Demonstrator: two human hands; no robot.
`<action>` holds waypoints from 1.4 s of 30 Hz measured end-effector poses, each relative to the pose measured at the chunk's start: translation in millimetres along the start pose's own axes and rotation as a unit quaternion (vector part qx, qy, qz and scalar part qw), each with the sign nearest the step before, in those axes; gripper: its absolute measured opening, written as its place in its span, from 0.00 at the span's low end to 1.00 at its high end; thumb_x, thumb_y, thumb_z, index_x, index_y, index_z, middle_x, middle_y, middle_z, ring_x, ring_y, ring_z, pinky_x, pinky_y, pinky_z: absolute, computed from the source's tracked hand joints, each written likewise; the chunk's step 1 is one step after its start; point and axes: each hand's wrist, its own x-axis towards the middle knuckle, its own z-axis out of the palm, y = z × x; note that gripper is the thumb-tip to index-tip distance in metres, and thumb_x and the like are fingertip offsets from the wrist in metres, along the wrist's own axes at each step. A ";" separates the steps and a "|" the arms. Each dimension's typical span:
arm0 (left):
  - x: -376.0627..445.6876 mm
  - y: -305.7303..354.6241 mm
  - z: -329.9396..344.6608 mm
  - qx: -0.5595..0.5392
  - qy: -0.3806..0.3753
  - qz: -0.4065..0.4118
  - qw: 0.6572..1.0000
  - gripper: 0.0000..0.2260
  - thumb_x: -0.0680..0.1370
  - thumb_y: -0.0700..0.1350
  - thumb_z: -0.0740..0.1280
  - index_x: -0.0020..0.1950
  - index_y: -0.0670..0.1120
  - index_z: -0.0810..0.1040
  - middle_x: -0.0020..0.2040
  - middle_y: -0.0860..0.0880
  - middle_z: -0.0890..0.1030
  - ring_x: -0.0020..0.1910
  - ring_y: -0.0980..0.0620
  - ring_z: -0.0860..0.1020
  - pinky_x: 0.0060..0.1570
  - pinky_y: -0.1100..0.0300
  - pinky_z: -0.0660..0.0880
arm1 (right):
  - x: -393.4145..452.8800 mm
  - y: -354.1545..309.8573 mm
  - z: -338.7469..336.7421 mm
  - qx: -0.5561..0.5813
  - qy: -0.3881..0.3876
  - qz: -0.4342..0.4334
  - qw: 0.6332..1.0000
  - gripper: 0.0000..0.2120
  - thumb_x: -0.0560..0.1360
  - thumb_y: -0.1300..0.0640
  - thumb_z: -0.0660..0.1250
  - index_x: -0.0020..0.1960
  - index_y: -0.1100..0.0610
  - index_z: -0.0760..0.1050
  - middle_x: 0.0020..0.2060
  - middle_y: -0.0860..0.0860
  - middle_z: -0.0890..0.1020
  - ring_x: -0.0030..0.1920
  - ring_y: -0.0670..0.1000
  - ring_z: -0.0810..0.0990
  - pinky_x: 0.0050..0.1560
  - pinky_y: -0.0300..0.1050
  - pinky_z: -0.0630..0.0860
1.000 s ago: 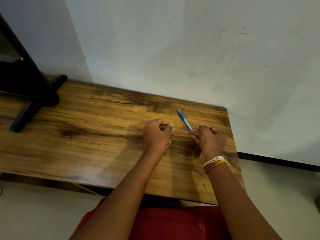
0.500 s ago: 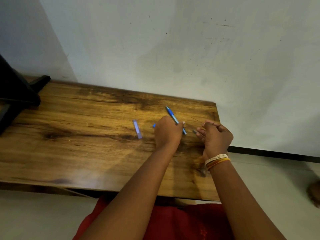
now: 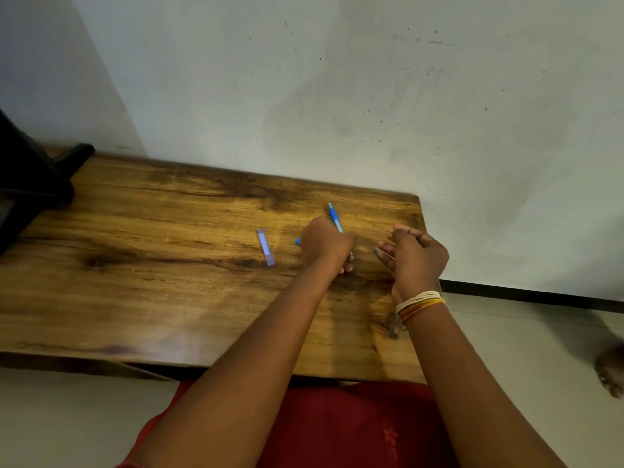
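Fingers of the left hand [image 3: 326, 244] curl round a blue pen [image 3: 334, 217], held slanted near the table's [image 3: 135, 282] far right corner, grey tip toward the person. The right hand [image 3: 417, 256] pinches a thin dark stick [image 3: 378, 228], perhaps a refill lead, probably lined up for feeding into the pen. A small purple case [image 3: 265, 243] lies flat just left of the left hand, likely set aside within reach. A blue bit [image 3: 297, 240] peeks out beside the knuckles. No lettering is readable.
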 end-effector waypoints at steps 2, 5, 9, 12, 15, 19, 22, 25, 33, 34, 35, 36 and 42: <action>-3.8 3.1 -7.2 -0.098 -0.037 -0.034 0.994 0.06 0.75 0.41 0.68 0.42 0.38 0.77 0.33 0.42 0.83 0.26 0.47 0.83 0.23 0.58 0.79 | -0.9 -0.4 0.8 0.001 -0.003 0.001 1.000 0.05 0.75 0.63 0.67 0.50 0.60 0.80 0.46 0.58 0.84 0.41 0.55 0.85 0.43 0.49 0.83; -14.2 5.8 -18.7 -0.256 -0.054 -0.061 0.963 0.07 0.77 0.43 0.68 0.43 0.39 0.76 0.36 0.41 0.83 0.31 0.46 0.83 0.27 0.58 0.80 | -4.5 -1.3 2.9 -0.005 -0.011 -0.018 1.000 0.04 0.74 0.63 0.68 0.48 0.58 0.80 0.45 0.57 0.84 0.39 0.53 0.85 0.37 0.43 0.82; -33.9 8.2 -34.6 -0.420 -0.064 -0.072 0.902 0.04 0.79 0.40 0.65 0.47 0.39 0.73 0.39 0.41 0.81 0.35 0.48 0.82 0.33 0.60 0.81 | -14.8 -0.1 6.9 -0.043 -0.060 -0.089 0.993 0.05 0.74 0.63 0.68 0.46 0.57 0.81 0.42 0.55 0.85 0.37 0.49 0.85 0.34 0.41 0.81; -46.8 5.5 -48.1 -0.491 -0.054 -0.081 0.866 0.04 0.79 0.39 0.64 0.48 0.39 0.74 0.41 0.41 0.82 0.38 0.49 0.82 0.36 0.60 0.81 | -22.7 3.0 9.7 -0.064 -0.107 -0.148 0.981 0.06 0.74 0.64 0.67 0.44 0.56 0.81 0.40 0.53 0.85 0.38 0.50 0.85 0.35 0.42 0.81; -57.5 -5.6 -60.1 -0.550 -0.055 -0.090 0.828 0.05 0.79 0.41 0.65 0.48 0.39 0.75 0.43 0.42 0.83 0.38 0.51 0.84 0.38 0.60 0.82 | -28.1 4.6 13.0 -0.069 -0.150 -0.160 0.973 0.06 0.74 0.65 0.67 0.45 0.57 0.81 0.40 0.53 0.84 0.40 0.52 0.85 0.34 0.42 0.80; -53.4 -9.4 -66.2 -0.563 -0.027 -0.091 0.821 0.06 0.78 0.42 0.66 0.45 0.40 0.75 0.42 0.41 0.81 0.36 0.51 0.83 0.39 0.60 0.82 | -33.6 5.7 17.6 -0.073 -0.172 -0.192 0.963 0.07 0.74 0.66 0.67 0.45 0.58 0.82 0.39 0.53 0.84 0.40 0.53 0.85 0.38 0.45 0.80; -40.6 -0.8 -72.0 -0.543 -0.025 -0.076 0.836 0.07 0.77 0.43 0.67 0.44 0.40 0.75 0.37 0.42 0.81 0.31 0.52 0.83 0.39 0.61 0.81 | -35.8 4.6 20.5 -0.065 -0.172 -0.216 0.959 0.09 0.73 0.66 0.67 0.44 0.54 0.82 0.39 0.51 0.85 0.39 0.52 0.85 0.39 0.44 0.81; -29.7 2.5 -81.6 -0.546 -0.039 -0.075 0.833 0.08 0.76 0.43 0.68 0.43 0.39 0.76 0.31 0.44 0.83 0.32 0.52 0.84 0.38 0.61 0.82 | -39.0 3.3 27.3 -0.057 -0.167 -0.233 0.956 0.10 0.72 0.66 0.68 0.43 0.51 0.82 0.39 0.50 0.85 0.40 0.52 0.85 0.40 0.47 0.82; -19.8 -11.3 -96.7 -0.578 -0.037 -0.116 0.807 0.08 0.76 0.43 0.69 0.43 0.39 0.76 0.29 0.45 0.84 0.31 0.53 0.84 0.31 0.64 0.80 | -49.3 8.2 42.6 -0.035 -0.156 -0.257 0.953 0.08 0.72 0.66 0.68 0.45 0.55 0.83 0.41 0.51 0.86 0.42 0.53 0.85 0.43 0.53 0.83; -19.0 -11.9 -98.9 -0.581 -0.038 -0.116 0.805 0.08 0.76 0.44 0.69 0.43 0.39 0.76 0.29 0.45 0.84 0.31 0.53 0.84 0.30 0.64 0.80 | -50.4 9.0 43.5 -0.035 -0.159 -0.262 0.951 0.08 0.72 0.65 0.69 0.45 0.54 0.83 0.41 0.50 0.86 0.42 0.52 0.85 0.43 0.53 0.83; -18.7 -12.4 -100.4 -0.583 -0.039 -0.117 0.803 0.08 0.76 0.44 0.69 0.43 0.39 0.76 0.29 0.45 0.84 0.32 0.53 0.84 0.30 0.64 0.80 | -51.5 10.0 44.1 -0.036 -0.164 -0.265 0.949 0.09 0.72 0.65 0.69 0.45 0.54 0.83 0.41 0.49 0.86 0.42 0.50 0.85 0.44 0.52 0.83; -18.8 -12.6 -101.1 -0.586 -0.039 -0.118 0.801 0.08 0.76 0.44 0.69 0.44 0.39 0.76 0.30 0.45 0.84 0.32 0.54 0.84 0.30 0.64 0.80 | -52.1 10.8 44.3 -0.038 -0.170 -0.268 0.948 0.09 0.72 0.66 0.69 0.45 0.54 0.83 0.41 0.49 0.86 0.42 0.49 0.85 0.44 0.52 0.83; -21.7 -15.1 -99.5 -0.602 -0.037 -0.136 0.786 0.08 0.75 0.44 0.69 0.44 0.39 0.76 0.31 0.43 0.84 0.32 0.53 0.84 0.32 0.64 0.81 | -51.8 15.3 41.9 -0.047 -0.173 -0.282 0.943 0.08 0.71 0.66 0.70 0.45 0.55 0.84 0.40 0.46 0.85 0.41 0.46 0.85 0.43 0.45 0.82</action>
